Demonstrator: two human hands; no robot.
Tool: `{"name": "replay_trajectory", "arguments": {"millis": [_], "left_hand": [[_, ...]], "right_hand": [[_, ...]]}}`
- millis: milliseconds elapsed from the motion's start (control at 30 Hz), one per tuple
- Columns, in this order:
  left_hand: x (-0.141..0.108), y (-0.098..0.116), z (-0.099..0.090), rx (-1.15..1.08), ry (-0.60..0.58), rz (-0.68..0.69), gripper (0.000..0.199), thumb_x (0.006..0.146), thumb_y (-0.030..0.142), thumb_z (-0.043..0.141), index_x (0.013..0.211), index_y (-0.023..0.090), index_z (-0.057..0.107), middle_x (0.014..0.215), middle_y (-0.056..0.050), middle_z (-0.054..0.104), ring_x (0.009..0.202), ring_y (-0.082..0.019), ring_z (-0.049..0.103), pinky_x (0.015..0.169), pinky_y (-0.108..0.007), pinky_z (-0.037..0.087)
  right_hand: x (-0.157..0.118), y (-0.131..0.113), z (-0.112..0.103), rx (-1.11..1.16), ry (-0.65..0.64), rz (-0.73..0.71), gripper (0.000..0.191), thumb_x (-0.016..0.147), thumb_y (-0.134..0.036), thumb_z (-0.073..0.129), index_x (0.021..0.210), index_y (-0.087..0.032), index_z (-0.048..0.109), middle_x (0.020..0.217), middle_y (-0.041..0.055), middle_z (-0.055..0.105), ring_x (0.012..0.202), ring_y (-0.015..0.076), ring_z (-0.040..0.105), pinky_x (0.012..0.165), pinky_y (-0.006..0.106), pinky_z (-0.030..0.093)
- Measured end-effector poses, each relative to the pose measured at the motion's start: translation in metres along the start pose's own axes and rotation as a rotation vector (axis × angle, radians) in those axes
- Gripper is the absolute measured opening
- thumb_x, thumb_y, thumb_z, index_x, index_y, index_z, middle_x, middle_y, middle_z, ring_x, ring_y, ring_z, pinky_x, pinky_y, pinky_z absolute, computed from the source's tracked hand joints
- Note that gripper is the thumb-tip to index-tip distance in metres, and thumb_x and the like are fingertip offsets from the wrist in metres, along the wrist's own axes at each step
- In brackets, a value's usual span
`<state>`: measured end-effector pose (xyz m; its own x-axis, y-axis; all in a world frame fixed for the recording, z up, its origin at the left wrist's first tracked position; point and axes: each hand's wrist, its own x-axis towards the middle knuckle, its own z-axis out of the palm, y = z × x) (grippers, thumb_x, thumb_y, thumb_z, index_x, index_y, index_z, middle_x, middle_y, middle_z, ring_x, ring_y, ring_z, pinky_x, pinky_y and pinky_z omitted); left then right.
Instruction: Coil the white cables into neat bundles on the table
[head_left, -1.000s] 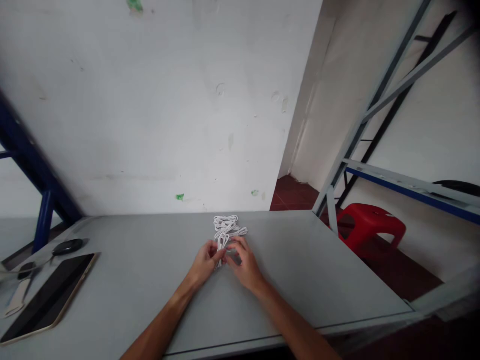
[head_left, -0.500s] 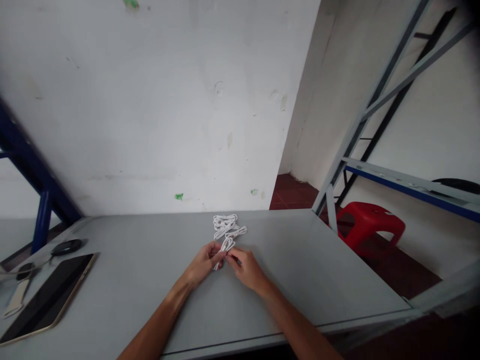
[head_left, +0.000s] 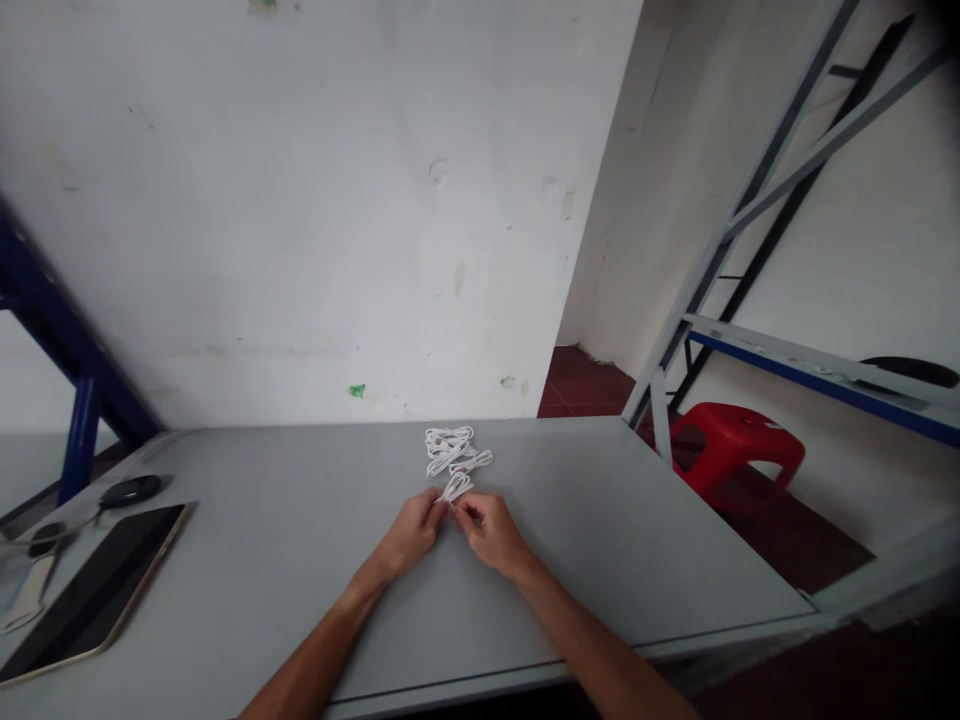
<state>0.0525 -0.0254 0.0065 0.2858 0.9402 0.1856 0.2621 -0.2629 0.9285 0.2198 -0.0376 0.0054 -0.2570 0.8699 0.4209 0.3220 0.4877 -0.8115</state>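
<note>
Between my two hands is a coiled white cable (head_left: 456, 487), its loops standing out beyond my fingertips. My left hand (head_left: 417, 520) is closed, pinching the coil from the left side. Close beside it, my right hand (head_left: 486, 525) is closed too, its thumb and fingers pinched at the coil's near end. What exactly the right fingertips grip is too small to make out. Just beyond, a pile of white cables (head_left: 448, 448) in bundled loops lies on the grey table (head_left: 300, 580).
At the left lie a tablet (head_left: 97, 590) with a dark screen, a round black object (head_left: 130, 491) with a cord and a watch-like item (head_left: 31, 595). A white wall (head_left: 337, 220) rises behind the table. A red stool (head_left: 739, 445) and metal frame (head_left: 720, 250) stand right.
My left hand has turned, and its fingers now sit lower around the near end of the coil. The right hand stays pinched beside it. The cable pile has not moved.
</note>
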Motion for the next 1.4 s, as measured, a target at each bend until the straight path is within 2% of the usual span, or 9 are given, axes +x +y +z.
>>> {"name": "replay_trajectory", "arguments": {"millis": [167,333,533,667,767,867,1067,1267,1400], "left_hand": [[0.000,-0.005,0.004,-0.133,-0.060,-0.131,0.041,0.086,0.055,0.054,0.067,0.019,0.055,0.053,0.004,0.044,0.049,-0.012,0.034,0.049,-0.024,0.026],[0.000,-0.004,0.004,-0.217,-0.098,-0.158,0.048,0.086,0.063,0.051,0.069,0.018,0.054,0.055,0.003,0.047,0.051,-0.012,0.036,0.050,-0.024,0.026],[0.001,0.000,0.004,-0.151,0.036,-0.117,0.041,0.081,0.058,0.060,0.068,0.020,0.055,0.057,0.002,0.051,0.055,-0.014,0.041,0.054,-0.026,0.031],[0.003,-0.004,0.003,-0.147,0.046,-0.148,0.041,0.080,0.058,0.062,0.069,0.019,0.055,0.055,0.003,0.050,0.053,-0.013,0.040,0.053,-0.025,0.029],[0.002,-0.006,0.001,-0.207,-0.037,-0.203,0.045,0.080,0.062,0.060,0.068,0.019,0.053,0.054,0.004,0.048,0.050,-0.011,0.038,0.050,-0.025,0.027],[-0.001,-0.001,-0.001,-0.378,-0.170,-0.260,0.047,0.081,0.063,0.060,0.071,0.018,0.050,0.057,0.006,0.044,0.048,-0.008,0.032,0.047,-0.023,0.023],[-0.006,0.013,-0.009,-0.643,-0.343,-0.376,0.044,0.076,0.056,0.071,0.075,0.015,0.052,0.063,0.005,0.041,0.050,-0.005,0.023,0.046,-0.022,0.012],[-0.007,0.009,-0.009,-0.729,-0.302,-0.453,0.041,0.074,0.048,0.076,0.076,0.016,0.051,0.065,0.006,0.034,0.051,-0.004,0.026,0.047,-0.021,0.012],[-0.007,0.008,-0.006,-0.717,-0.284,-0.454,0.045,0.073,0.051,0.076,0.076,0.017,0.047,0.064,0.007,0.032,0.051,-0.004,0.025,0.046,-0.021,0.011]], "right_hand": [[0.001,-0.002,0.001,0.074,-0.005,0.061,0.029,0.086,-0.022,0.051,0.058,-0.019,0.052,0.057,-0.0021,0.053,0.055,0.0121,0.046,0.056,0.024,0.037],[-0.002,-0.001,0.002,0.117,-0.017,0.103,0.030,0.090,-0.032,0.052,0.063,-0.020,0.056,0.056,-0.0016,0.056,0.052,0.0120,0.051,0.052,0.023,0.041],[-0.004,0.007,0.012,0.255,0.010,0.198,0.024,0.090,-0.043,0.054,0.077,-0.022,0.054,0.062,0.0006,0.065,0.049,0.0156,0.061,0.043,0.025,0.046],[-0.003,0.005,0.013,0.334,0.005,0.209,0.024,0.090,-0.046,0.054,0.087,-0.023,0.054,0.064,0.0000,0.065,0.052,0.0168,0.065,0.045,0.026,0.049],[-0.001,0.003,0.009,0.392,-0.038,0.248,0.027,0.090,-0.048,0.055,0.087,-0.022,0.055,0.066,0.0007,0.067,0.055,0.0174,0.067,0.047,0.026,0.050],[0.001,0.003,0.001,0.400,-0.095,0.249,0.027,0.088,-0.047,0.058,0.085,-0.021,0.060,0.068,0.0012,0.067,0.059,0.0178,0.068,0.048,0.025,0.049],[-0.002,0.000,-0.010,0.317,-0.131,0.185,0.022,0.087,-0.042,0.061,0.086,-0.021,0.067,0.068,0.0004,0.067,0.061,0.0172,0.067,0.049,0.025,0.048],[-0.007,-0.001,-0.008,-0.146,-0.073,-0.143,0.016,0.092,-0.024,0.052,0.091,-0.023,0.068,0.077,0.0026,0.070,0.067,0.0162,0.063,0.066,0.027,0.049],[-0.008,0.007,-0.005,-0.387,-0.079,-0.285,0.019,0.093,-0.017,0.049,0.085,-0.021,0.066,0.077,0.0060,0.068,0.070,0.0183,0.062,0.068,0.028,0.047]]}}
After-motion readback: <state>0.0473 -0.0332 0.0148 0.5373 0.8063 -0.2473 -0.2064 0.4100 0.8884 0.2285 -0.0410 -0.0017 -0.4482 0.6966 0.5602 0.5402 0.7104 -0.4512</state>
